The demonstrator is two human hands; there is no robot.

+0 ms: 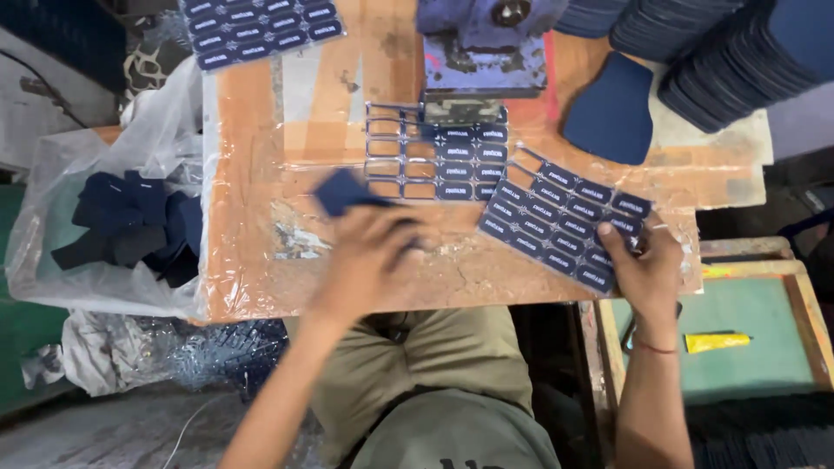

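Observation:
My left hand point(369, 256) holds a small dark blue fabric piece point(340, 191) over the worn orange worktable point(252, 174), blurred by motion. My right hand point(645, 265) grips the near right edge of a sheet of dark blue rectangular labels point(560, 221) lying at an angle on the table. A second label sheet point(434, 152), with part of its frames emptied, lies under the blue press machine point(482, 52) at the table's back middle.
A clear plastic bag with dark blue fabric pieces point(130, 221) sits at the left. Another label sheet point(261, 26) lies at the back left. A curved dark blue piece point(612, 108) and stacks of them point(721, 52) fill the back right. A yellow tube point(717, 341) lies on a green tray at right.

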